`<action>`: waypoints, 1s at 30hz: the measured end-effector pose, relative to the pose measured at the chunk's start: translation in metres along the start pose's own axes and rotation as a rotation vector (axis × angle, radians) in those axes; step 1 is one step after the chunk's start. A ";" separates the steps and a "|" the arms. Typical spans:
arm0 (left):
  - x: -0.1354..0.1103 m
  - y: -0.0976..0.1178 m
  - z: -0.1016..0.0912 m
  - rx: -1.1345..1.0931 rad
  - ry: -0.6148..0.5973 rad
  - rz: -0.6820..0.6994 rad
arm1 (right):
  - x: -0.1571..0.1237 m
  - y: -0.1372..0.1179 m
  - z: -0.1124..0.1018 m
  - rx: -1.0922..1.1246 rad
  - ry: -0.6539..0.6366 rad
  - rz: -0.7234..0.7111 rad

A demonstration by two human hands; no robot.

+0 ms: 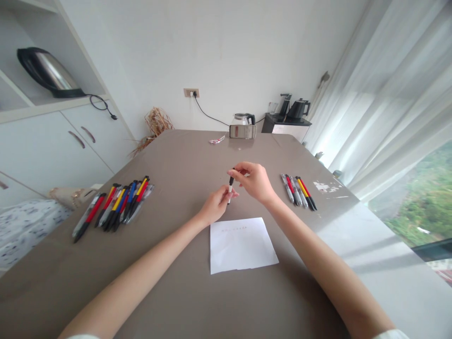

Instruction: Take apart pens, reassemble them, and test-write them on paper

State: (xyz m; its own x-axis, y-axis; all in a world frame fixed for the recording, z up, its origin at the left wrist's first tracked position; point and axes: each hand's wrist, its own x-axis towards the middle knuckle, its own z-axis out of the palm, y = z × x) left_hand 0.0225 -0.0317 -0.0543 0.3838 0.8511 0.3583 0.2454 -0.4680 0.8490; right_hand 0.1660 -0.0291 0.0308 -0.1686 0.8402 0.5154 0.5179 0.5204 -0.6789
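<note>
Pen (230, 188), partly hidden by fingers (223, 190); paper (243, 252), writing (234, 230) illegible

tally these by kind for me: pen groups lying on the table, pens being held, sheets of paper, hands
Pen groups: 2
Held pen: 1
Paper sheet: 1
Hands: 2
Total: 6

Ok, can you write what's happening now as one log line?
left hand: holding white-and-black pen | right hand: holding its black top | paper: on table, faint marks | left pen group | right pen group
</note>
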 end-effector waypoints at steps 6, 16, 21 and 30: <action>0.000 0.004 -0.001 0.074 0.035 0.026 | 0.000 -0.001 -0.003 0.040 -0.080 0.000; -0.001 0.006 0.001 -0.017 0.034 0.003 | -0.001 -0.004 0.000 0.111 -0.041 0.045; 0.000 0.007 0.000 -0.029 0.036 0.007 | -0.002 -0.006 0.003 0.016 0.089 0.040; 0.000 0.005 0.001 -0.030 0.027 0.006 | -0.007 -0.008 0.010 0.165 -0.041 0.082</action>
State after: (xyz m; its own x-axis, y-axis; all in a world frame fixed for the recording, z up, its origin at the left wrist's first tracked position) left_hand 0.0245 -0.0340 -0.0506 0.3611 0.8546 0.3732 0.2162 -0.4660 0.8579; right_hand 0.1543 -0.0372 0.0272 -0.1669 0.8847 0.4352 0.3874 0.4647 -0.7962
